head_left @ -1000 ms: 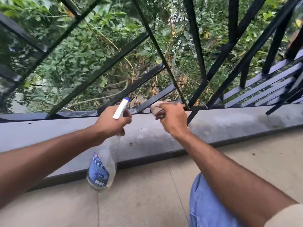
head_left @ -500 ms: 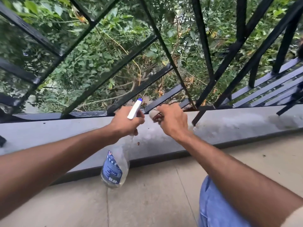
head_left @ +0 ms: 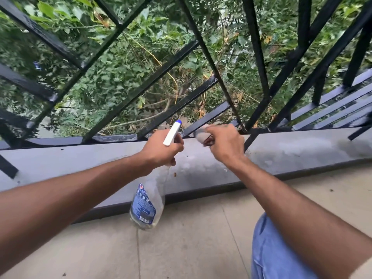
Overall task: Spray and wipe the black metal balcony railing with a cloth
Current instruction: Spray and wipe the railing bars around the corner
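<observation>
The black metal railing [head_left: 255,57] runs across the top of the head view, its bars crossing at angles above a grey ledge [head_left: 80,160]. My left hand [head_left: 161,150] grips the neck of a clear spray bottle [head_left: 147,202] with a blue label; its white nozzle points up toward the bars. My right hand [head_left: 225,143] holds a bunched pale cloth [head_left: 201,134] against the lower end of a slanted bar near the ledge. The cloth is mostly hidden by my fingers.
Dense green foliage [head_left: 124,73] lies beyond the bars. The beige tiled floor [head_left: 191,248] stretches below the ledge. My blue-jeaned knee [head_left: 269,250] sits at the lower right. Damp pale patches mark the ledge on the right.
The view has shifted left, so the railing and both hands appear further right. The right hand with the cloth has slid slightly along the bar's lower end. The left hand still holds the bottle.
</observation>
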Available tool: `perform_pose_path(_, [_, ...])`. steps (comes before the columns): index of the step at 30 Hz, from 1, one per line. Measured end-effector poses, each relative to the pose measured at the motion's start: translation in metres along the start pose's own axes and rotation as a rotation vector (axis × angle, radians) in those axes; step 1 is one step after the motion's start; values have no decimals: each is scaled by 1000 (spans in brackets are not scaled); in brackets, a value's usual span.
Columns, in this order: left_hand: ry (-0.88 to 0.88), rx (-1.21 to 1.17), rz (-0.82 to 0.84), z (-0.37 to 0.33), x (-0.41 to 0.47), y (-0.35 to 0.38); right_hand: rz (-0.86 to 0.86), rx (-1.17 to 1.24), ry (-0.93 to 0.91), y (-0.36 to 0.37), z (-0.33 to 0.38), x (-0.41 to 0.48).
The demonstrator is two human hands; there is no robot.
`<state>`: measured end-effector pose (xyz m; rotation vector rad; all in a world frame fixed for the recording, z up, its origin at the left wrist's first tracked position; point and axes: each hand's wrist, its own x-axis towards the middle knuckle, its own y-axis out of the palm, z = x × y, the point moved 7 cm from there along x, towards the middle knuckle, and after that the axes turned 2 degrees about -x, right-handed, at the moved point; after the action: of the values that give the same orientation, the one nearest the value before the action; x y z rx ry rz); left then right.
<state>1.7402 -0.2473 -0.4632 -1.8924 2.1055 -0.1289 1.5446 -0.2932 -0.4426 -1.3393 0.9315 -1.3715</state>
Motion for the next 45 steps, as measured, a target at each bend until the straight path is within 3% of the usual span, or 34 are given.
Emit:
perform_pose_path(3, [3, 0, 12, 1, -2, 1, 6, -46, 116, 0, -28, 2])
perform_pose_path(7, [13, 8, 14, 1, 0, 2, 23, -18, -142, 10, 20, -7])
perform_pose_path(10, [18, 20, 9, 3, 1, 4, 20, -41, -177, 12, 25, -7])
perform_pose_path(14, [10, 46, 61, 4, 2, 10, 90, 23, -20, 2, -6, -1])
perform_pose_path(18, [14, 56, 131, -6, 7, 17, 152, 264, 311, -8, -63, 0])
perform_pose_path(22, [39, 76, 164, -22, 18, 25, 68, 272, 527, -22, -118, -6])
perform_pose_path(26, [51, 96, 218, -31, 26, 43, -3, 245, 630, -17, -139, -15])
perform_pose_path(37, [45, 54, 375, -45, 36, 85, -98, 196, 392, 12, -105, -4])
perform_pose_path(45, [214, 21, 223, -62, 61, 99, -47, 22, 292, 17, -109, 1])
